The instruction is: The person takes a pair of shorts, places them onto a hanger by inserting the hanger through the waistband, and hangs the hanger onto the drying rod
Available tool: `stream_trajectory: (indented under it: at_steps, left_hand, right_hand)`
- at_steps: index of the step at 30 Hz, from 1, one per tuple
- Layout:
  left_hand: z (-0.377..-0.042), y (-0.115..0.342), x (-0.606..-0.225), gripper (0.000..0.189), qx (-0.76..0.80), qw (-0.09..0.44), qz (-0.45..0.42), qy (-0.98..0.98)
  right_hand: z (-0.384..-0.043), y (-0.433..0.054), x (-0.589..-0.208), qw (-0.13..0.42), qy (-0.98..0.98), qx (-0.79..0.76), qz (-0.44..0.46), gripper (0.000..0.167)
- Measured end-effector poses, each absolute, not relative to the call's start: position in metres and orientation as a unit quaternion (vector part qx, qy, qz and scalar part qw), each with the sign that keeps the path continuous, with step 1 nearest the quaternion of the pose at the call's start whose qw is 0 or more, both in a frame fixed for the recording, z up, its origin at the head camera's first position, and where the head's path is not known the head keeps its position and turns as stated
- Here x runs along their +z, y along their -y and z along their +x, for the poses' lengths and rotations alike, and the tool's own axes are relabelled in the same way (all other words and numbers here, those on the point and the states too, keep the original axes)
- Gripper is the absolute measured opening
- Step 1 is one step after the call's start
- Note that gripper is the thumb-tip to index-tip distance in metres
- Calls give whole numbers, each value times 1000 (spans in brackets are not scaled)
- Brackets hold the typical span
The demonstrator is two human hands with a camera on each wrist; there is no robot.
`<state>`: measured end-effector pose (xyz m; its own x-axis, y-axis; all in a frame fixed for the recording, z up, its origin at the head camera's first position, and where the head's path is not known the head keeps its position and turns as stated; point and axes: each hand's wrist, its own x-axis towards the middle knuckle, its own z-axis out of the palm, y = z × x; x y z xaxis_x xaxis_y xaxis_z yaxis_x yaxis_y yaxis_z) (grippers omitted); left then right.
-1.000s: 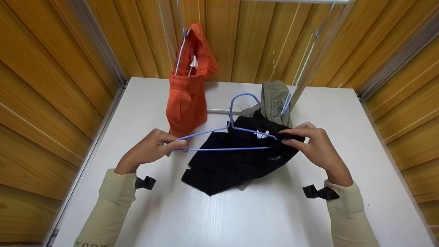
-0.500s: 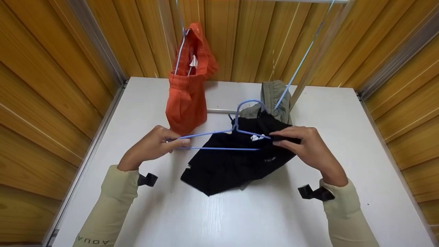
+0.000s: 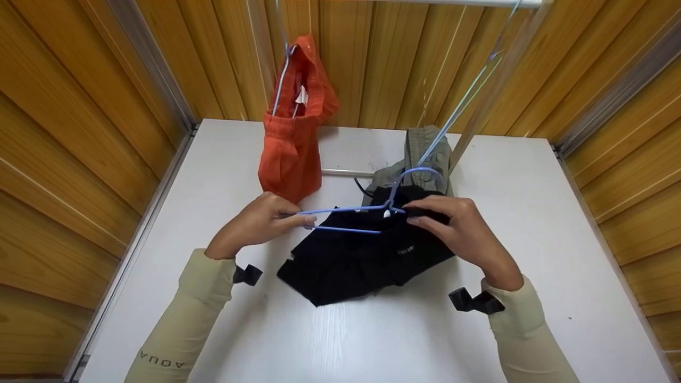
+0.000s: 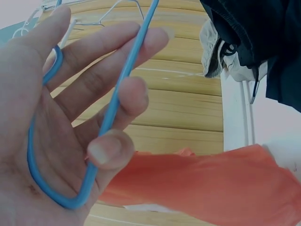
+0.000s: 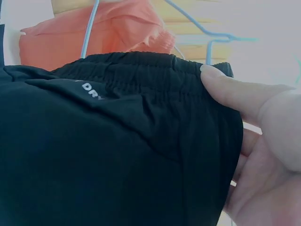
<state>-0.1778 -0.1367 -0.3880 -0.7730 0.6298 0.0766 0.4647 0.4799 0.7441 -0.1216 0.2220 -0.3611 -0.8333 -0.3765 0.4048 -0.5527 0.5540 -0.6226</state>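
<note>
A blue wire hanger [image 3: 346,230] is held at its left end by my left hand [image 3: 260,226]. In the left wrist view, the bent end of the hanger lies across the palm, with the thumb on the wire. My right hand [image 3: 468,229] pinches the elastic waistband of black shorts [image 3: 351,271], thumb outside and fingers behind. The hanger's right end goes into the waistband opening, hidden by the cloth. Its hook arches above the waistband, over the olive garment in the head view. White lettering shows on the shorts in the right wrist view.
Orange shorts [image 3: 292,154] hang on a hanger at the back left. An olive garment [image 3: 423,146] hangs at the back right from a pale blue hanger [image 3: 452,119]. A rail [image 3: 468,2] spans the top, above the white table [image 3: 330,340]. Wood-look panels enclose the sides and back.
My left hand has moved right, sliding the hanger further into the waistband. My right hand has drawn left with the waistband. The hook has shifted right and lower.
</note>
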Motion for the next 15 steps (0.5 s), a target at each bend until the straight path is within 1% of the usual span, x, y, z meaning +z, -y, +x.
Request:
stream_trajectory:
  at_steps: [2, 4, 7, 10, 12, 15]
  left_hand:
    - [-179, 133, -388, 27, 397, 99, 321, -854]
    - [-179, 132, -388, 25, 407, 91, 318, -851]
    - [-177, 135, -391, 24, 454, 82, 310, -831]
    - [-175, 144, -397, 36, 517, 76, 295, -800]
    - [-174, 149, -402, 49, 552, 79, 283, -780]
    - [-174, 152, -410, 64, 573, 82, 266, -771]
  right_hand:
    - [-122, -220, -361, 110, 877, 388, 260, 25]
    - [-122, -220, -361, 109, 879, 386, 257, 24]
    - [-122, -222, -363, 110, 878, 392, 252, 25]
    - [-122, -226, -366, 119, 872, 402, 253, 26]
    - [-122, -229, -367, 125, 866, 412, 254, 27]
    - [-122, -230, -366, 134, 862, 416, 257, 29]
